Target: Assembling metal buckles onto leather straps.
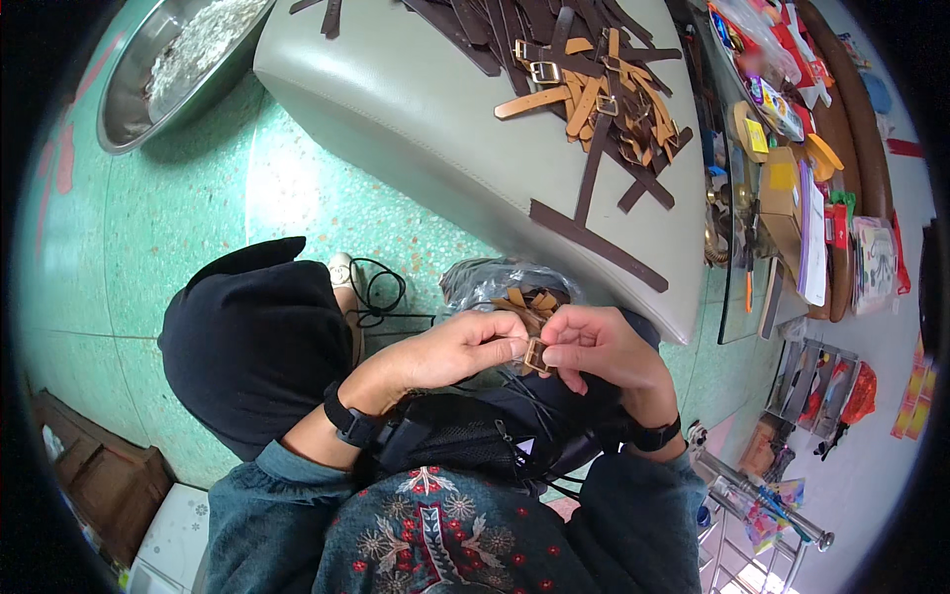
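Note:
Above my lap, my left hand (473, 346) and my right hand (601, 348) meet at a small metal buckle (535, 354). The left thumb and fingers pinch it from one side, while the right fingertips hold its other side. A bit of tan leather seems to be at the buckle, partly hidden by my fingers. Just beyond my hands, a clear plastic bag (480, 282) holds several tan leather pieces (534, 302). Farther off, a pile of dark brown leather straps (485, 35) and tan buckled straps (584, 99) lies on a pale padded seat (396, 99).
One dark strap (599, 246) lies along the seat's near edge. A steel basin (124, 124) with pale material stands at the far left. On the right, a glass-edged table (734, 287) carries boxes and packets. A black cord (381, 295) loops on the green floor (287, 208) by my foot.

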### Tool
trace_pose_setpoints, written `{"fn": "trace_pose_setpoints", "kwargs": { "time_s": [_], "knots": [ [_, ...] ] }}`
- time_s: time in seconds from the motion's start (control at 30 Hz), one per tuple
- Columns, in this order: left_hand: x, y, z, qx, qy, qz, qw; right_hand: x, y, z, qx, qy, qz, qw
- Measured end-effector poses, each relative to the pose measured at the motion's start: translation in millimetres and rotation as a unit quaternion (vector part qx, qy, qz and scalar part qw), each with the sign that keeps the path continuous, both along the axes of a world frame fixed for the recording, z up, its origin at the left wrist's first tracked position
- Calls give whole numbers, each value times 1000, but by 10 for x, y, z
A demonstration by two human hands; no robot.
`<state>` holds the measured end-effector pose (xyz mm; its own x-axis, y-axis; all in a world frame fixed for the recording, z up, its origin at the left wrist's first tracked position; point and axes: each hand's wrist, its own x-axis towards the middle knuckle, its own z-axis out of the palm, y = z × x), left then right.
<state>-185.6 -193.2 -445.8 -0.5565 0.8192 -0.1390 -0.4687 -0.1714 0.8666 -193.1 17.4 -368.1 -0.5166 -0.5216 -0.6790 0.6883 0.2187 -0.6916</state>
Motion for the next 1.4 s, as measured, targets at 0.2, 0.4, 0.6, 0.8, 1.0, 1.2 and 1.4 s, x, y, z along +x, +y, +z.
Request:
{"fn": "trace_pose_setpoints", "kwargs": {
  "time_s": [0.2,0.4,0.6,0.8,1.0,1.2,1.4],
  "knots": [
    [-34,-13,74,47,-85,-19,995,-27,54,10,-22,7,-5,1000],
    [-22,-2,62,102,-133,-41,985,3,55,-7,-66,-14,-39,997],
    [-29,2,74,104,-131,-40,985,18,45,-47,-52,-7,-28,998],
    [7,20,36,91,-113,-14,989,-16,12,-20,9,-11,18,1000],
    [-42,27,110,130,-184,12,974,50,-92,51,25,58,-49,997],
    [-19,30,29,114,-178,45,976,152,-218,150,165,283,22,945],
    [-49,13,47,122,-176,53,975,184,-274,134,216,444,95,865]
  ]
}}
